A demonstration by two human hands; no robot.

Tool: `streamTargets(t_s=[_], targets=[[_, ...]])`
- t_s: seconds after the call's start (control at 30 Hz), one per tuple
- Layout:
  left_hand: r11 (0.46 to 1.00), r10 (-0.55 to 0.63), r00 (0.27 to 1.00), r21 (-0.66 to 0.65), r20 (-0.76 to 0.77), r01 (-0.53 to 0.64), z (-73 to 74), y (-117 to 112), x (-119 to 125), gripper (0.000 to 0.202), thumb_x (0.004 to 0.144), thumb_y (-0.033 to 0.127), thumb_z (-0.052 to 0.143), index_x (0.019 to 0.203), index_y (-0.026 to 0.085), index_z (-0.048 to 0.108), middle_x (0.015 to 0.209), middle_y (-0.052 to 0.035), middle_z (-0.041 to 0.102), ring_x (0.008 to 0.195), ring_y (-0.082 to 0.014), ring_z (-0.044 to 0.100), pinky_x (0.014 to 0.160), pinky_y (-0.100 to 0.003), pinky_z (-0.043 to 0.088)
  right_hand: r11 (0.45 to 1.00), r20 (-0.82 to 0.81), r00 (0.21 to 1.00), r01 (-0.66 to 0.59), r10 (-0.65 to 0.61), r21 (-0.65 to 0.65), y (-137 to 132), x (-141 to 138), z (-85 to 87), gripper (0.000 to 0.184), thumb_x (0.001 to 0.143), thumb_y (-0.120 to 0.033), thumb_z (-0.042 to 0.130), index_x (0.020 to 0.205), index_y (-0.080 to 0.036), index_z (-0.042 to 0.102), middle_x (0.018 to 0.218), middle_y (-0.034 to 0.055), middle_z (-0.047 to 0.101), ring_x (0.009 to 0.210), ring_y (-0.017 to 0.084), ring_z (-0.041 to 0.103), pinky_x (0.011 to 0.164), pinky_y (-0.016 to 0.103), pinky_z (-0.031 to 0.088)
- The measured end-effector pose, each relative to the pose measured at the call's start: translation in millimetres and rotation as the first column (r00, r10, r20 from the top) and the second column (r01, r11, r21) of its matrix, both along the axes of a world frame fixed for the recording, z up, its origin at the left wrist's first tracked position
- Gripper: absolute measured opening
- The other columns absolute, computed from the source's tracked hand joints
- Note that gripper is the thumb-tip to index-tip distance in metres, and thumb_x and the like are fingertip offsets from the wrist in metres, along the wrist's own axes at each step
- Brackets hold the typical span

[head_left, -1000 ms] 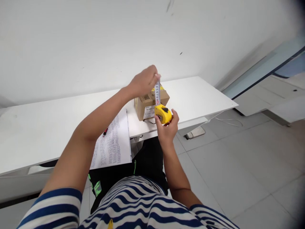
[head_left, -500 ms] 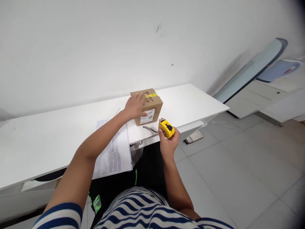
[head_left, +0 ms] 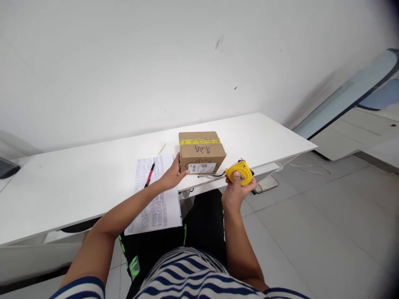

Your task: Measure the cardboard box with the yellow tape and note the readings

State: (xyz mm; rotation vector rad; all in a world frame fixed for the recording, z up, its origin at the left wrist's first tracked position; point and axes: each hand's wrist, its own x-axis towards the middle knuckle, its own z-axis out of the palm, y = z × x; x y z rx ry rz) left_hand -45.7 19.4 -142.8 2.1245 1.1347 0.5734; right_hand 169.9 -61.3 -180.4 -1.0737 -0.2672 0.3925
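A brown cardboard box (head_left: 202, 151) with yellow tape across its top and a white label on its front stands on the white table near the front edge. My left hand (head_left: 172, 174) grips its lower left front corner, thumb on the front face and fingers along the left side. In my right hand (head_left: 235, 191) is a yellow tape measure (head_left: 240, 172), held just right of the box beyond the table's edge. The thumb presses on its round side, and a black wrist strap (head_left: 210, 175) trails from it toward the box. No blade is seen pulled out.
Handwritten paper sheets (head_left: 152, 220) overhang the table's front edge, with a red and black pen (head_left: 150, 174) on top. Behind the white table (head_left: 77, 178) rises a wall. An ironing-board-like panel (head_left: 349, 95) leans at the right. A dark object (head_left: 8, 168) lies far left.
The box has been turned, its taped top now running crosswise. My left hand has shifted from its top to its left corner. My right hand has turned the tape measure over. The pen is now visible.
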Motion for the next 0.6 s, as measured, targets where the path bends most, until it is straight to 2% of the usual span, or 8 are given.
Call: streamTargets(t_s=[0.1, 0.17, 0.2, 0.27, 0.33, 0.4, 0.47, 0.6], targets=[[0.992, 0.075, 0.997, -0.098, -0.037, -0.078, 18.9, -11.0, -1.8, 0.120, 0.089, 0.064, 0.065, 0.173, 0.022, -0.010, 0.183, -0.0178, 0.008, 0.169, -0.0367, 0.020, 0.134, -0.057, 0.031, 0.999, 0.083, 0.996, -0.023, 0.020, 0.025, -7.8, -1.1, 9.6, 0.072, 0.069, -0.055, 0.083, 0.122, -0.032, 0.040, 0.121, 0.0018, 0.060, 0.093, 0.016, 0.068, 0.077, 0.031, 0.059], [0.986, 0.168, 0.985, 0.017, 0.025, -0.168, 39.9, -20.9, -2.3, 0.117, 0.088, 0.066, 0.066, 0.172, 0.019, 0.001, 0.183, -0.0178, 0.005, 0.170, -0.0359, 0.011, 0.136, -0.056, 0.025, 0.997, 0.163, 0.986, -0.054, 0.045, 0.047, -15.0, -1.4, 16.7, 0.073, 0.069, -0.052, 0.084, 0.129, -0.031, 0.047, 0.124, 0.0032, 0.062, 0.105, 0.019, 0.069, 0.089, 0.036, 0.061], [0.976, 0.188, 0.978, 0.093, 0.090, -0.197, 51.2, -26.5, -2.3, 0.105, 0.090, 0.067, 0.063, 0.171, 0.021, 0.013, 0.182, -0.0172, 0.014, 0.169, -0.0341, 0.018, 0.136, -0.053, 0.027, 0.995, 0.205, 0.976, -0.080, 0.067, 0.057, -18.8, -1.1, 20.1, 0.074, 0.070, -0.051, 0.084, 0.132, -0.031, 0.050, 0.125, 0.0036, 0.063, 0.109, 0.020, 0.069, 0.094, 0.039, 0.061], [0.961, 0.175, 0.963, 0.175, 0.204, -0.212, 73.2, -37.5, -1.6, 0.071, 0.097, 0.068, 0.051, 0.154, 0.027, 0.045, 0.166, -0.0146, 0.050, 0.154, -0.0297, 0.047, 0.128, -0.048, 0.040, 0.986, 0.300, 0.944, -0.159, 0.135, 0.057, -26.5, 0.5, 26.5, 0.076, 0.071, -0.050, 0.084, 0.139, -0.033, 0.053, 0.124, 0.0038, 0.064, 0.111, 0.022, 0.069, 0.097, 0.042, 0.061], [0.985, 0.120, 0.963, 0.090, 0.242, -0.145, 91.9, -45.7, 1.0, 0.053, 0.100, 0.070, 0.042, 0.124, 0.029, 0.065, 0.130, -0.0109, 0.073, 0.123, -0.0254, 0.068, 0.112, -0.043, 0.052, 0.968, 0.429, 0.880, -0.248, 0.206, 0.045, -33.2, 3.8, 33.5, 0.077, 0.073, -0.051, 0.084, 0.142, -0.037, 0.054, 0.121, 0.0041, 0.066, 0.108, 0.023, 0.070, 0.096, 0.045, 0.063], [0.994, 0.016, 0.966, -0.106, 0.257, 0.012, 105.3, -49.3, 5.4, 0.055, 0.098, 0.076, 0.043, 0.102, 0.027, 0.069, 0.105, -0.0077, 0.076, 0.098, -0.0214, 0.071, 0.095, -0.039, 0.057, 0.940, 0.609, 0.749, -0.341, 0.263, 0.014, -37.5, 8.3, 42.3, 0.075, 0.075, -0.051, 0.084, 0.143, -0.040, 0.055, 0.119, 0.0052, 0.068, 0.108, 0.026, 0.071, 0.094, 0.049, 0.064], [0.954, -0.095, 0.950, -0.245, 0.298, 0.172, 112.8, -49.1, 10.7, 0.054, 0.093, 0.077, 0.054, 0.092, 0.025, 0.068, 0.092, -0.0058, 0.074, 0.085, -0.0179, 0.069, 0.082, -0.035, 0.056, 0.915, 0.793, 0.551, -0.403, 0.259, -0.018, -38.8, 13.4, 53.0, 0.069, 0.079, -0.045, 0.083, 0.142, -0.043, 0.055, 0.121, 0.0056, 0.070, 0.113, 0.028, 0.071, 0.096, 0.052, 0.063], [0.920, -0.162, 0.928, -0.289, 0.337, 0.266, 116.4, -47.2, 18.1, 0.049, 0.087, 0.069, 0.070, 0.076, 0.022, 0.062, 0.071, -0.0004, 0.064, 0.065, -0.0115, 0.053, 0.061, -0.027, 0.044, 0.918, 0.962, 0.223, -0.391, 0.160, -0.062, -36.6, 26.0, 74.4, 0.070, 0.085, -0.032, 0.080, 0.147, -0.046, 0.050, 0.127, 0.0047, 0.072, 0.118, 0.029, 0.069, 0.102, 0.058, 0.060]])
